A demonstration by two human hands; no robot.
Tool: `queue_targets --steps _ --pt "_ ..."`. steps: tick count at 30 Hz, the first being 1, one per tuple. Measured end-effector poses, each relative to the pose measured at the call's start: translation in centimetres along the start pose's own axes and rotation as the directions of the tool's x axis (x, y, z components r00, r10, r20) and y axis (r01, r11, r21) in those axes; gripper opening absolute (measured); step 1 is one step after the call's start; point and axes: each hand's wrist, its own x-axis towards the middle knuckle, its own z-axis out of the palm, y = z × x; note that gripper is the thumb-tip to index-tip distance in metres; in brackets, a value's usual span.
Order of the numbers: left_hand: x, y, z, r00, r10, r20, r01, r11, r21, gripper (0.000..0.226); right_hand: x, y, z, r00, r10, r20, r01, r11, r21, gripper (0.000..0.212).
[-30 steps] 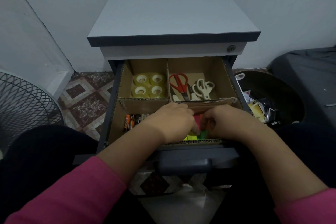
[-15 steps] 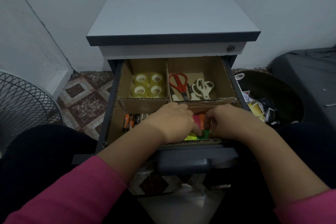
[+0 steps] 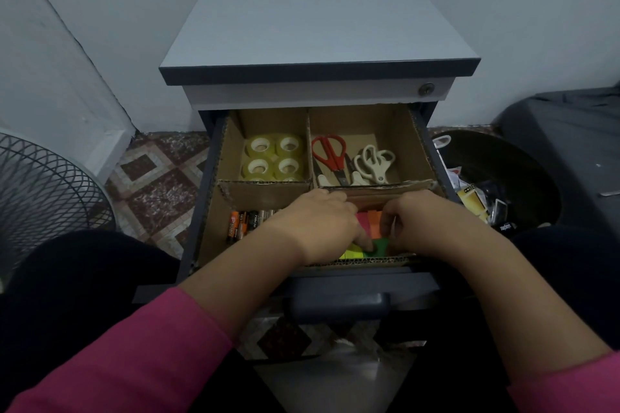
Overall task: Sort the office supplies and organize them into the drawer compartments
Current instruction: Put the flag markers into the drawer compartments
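Between both hands, left hand (image 3: 322, 225) and right hand (image 3: 424, 223), sticky notes (image 3: 369, 225) get nudged square; fingers look curled on them, probably tidying the front compartment.

Raw corrugated cardboard dividers (image 3: 268, 185) (matt), seemingly glossy tape rolls (image 3: 273, 156)

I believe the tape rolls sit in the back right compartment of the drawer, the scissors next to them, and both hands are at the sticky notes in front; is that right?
Not quite: the head view shows the tape rolls in the back left compartment; the scissors lie in the back right one. Both the left hand and the right hand are at the sticky notes.
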Motion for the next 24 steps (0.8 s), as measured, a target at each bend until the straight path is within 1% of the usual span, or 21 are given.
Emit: queue_targets --steps 4,8,12,14,17,18,20,23,24 --pt "0.0 -0.1 0.0 1.0 -0.001 0.002 0.001 1.0 0.0 0.056 0.2 -0.1 -0.2 1.0 0.004 0.012 -0.005 1.0 0.023 0.021" --pt "0.0 0.0 0.0 1.0 0.005 0.016 -0.005 1.0 0.013 0.053 0.1 -0.3 0.0 1.0 -0.003 0.031 0.002 1.0 0.03 0.011" --pt "0.0 -0.1 0.0 1.0 0.012 0.006 -0.012 1.0 0.019 0.054 0.0 -0.4 -0.2 0.999 0.019 0.043 -0.02 0.999 0.027 0.011" --pt "0.0 -0.2 0.1 1.0 0.01 -0.017 -0.01 1.0 0.009 0.057 0.0 -0.2 -0.3 0.999 0.047 0.018 -0.047 0.999 0.01 0.011" --pt "-0.1 -0.4 0.4 0.997 -0.008 -0.074 0.005 0.999 -0.042 0.059 0.0 0.3 -0.1 0.986 0.143 -0.086 -0.147 0.988 -0.044 0.012" --pt "-0.1 -0.5 0.6 0.996 -0.02 -0.086 0.015 0.998 -0.055 0.058 0.0 0.4 0.1 0.979 0.172 -0.109 -0.179 0.982 -0.054 0.011" --pt "0.1 -0.7 0.9 0.994 -0.035 -0.103 0.03 0.998 -0.05 0.049 -0.1 0.1 0.5 0.972 0.207 -0.112 -0.215 0.975 -0.062 0.01" --pt "0.3 -0.9 1.4 0.992 -0.036 -0.121 0.032 0.999 -0.038 0.04 0.0 -0.6 1.0 0.973 0.218 -0.082 -0.222 0.973 -0.054 0.004" --pt "0.3 -0.9 1.5 0.991 -0.034 -0.127 0.029 0.999 -0.04 0.039 0.2 -0.7 1.0 0.974 0.217 -0.069 -0.22 0.975 -0.044 0.006"
